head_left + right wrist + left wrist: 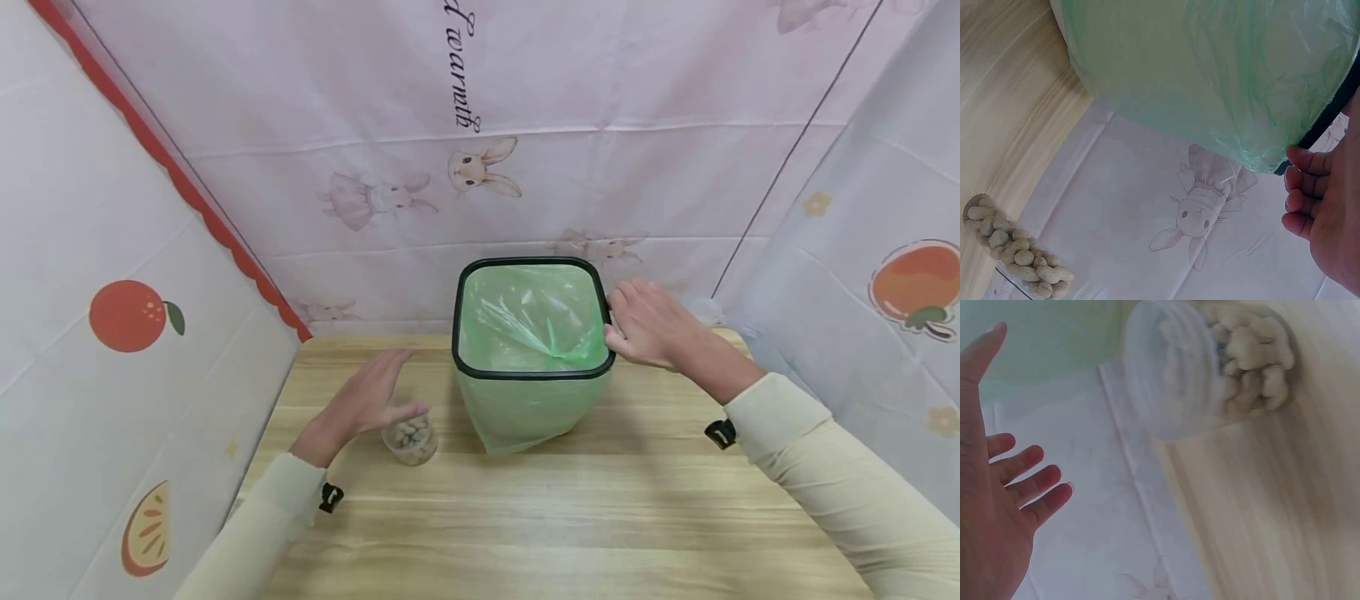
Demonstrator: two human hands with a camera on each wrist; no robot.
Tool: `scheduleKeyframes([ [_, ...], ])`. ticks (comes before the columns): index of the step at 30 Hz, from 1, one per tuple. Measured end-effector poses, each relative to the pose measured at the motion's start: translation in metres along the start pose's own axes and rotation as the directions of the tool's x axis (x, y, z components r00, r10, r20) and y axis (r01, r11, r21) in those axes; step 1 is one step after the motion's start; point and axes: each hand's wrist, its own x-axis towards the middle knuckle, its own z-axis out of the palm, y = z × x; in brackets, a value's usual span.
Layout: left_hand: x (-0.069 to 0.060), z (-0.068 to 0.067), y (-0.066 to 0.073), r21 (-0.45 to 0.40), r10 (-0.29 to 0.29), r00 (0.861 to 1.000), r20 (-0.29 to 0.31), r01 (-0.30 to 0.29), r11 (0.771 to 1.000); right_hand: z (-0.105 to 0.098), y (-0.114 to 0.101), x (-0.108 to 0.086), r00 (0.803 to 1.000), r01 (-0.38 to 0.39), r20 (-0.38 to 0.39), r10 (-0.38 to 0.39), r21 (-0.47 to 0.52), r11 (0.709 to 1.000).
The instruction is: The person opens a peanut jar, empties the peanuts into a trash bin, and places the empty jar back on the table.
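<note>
A green-lined trash can (536, 408) with a black rim stands near the back of the wooden table. My right hand (648, 325) holds its right rim (1329, 119), with the green bag (1166, 81) stretched over the side. My left hand (367, 392) is raised with fingers spread, thumb and fingers apart. In the head view it is just above a clear jar of peanuts (412, 440); the left wrist view shows the same jar (1247, 362) standing apart from the hand, its translucent lid (1172, 369) on top.
In the right wrist view a second clear jar of peanuts (1019, 250) stands right of the can; the head view shows only its faint top (705, 310). Printed cloth walls (390, 75) enclose the wooden table (525, 525) at the back and both sides.
</note>
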Motion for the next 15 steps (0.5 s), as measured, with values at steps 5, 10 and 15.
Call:
scheduleKeyframes([
  [5,-0.007,0.010,-0.005,-0.038,-0.027,1.000,0.013,0.027,0.999,-0.001,0.000,0.000,1.000,-0.016,0.023,0.016,0.010,1.000],
  [10,-0.020,0.022,-0.009,-0.057,-0.078,0.996,0.040,0.080,0.995,0.000,-0.001,0.001,1.000,-0.016,0.017,0.016,0.013,1.000],
  [15,-0.035,0.036,-0.015,-0.083,-0.136,0.989,0.054,0.140,0.987,0.000,-0.001,0.000,1.000,-0.009,0.005,0.009,0.016,1.000],
])
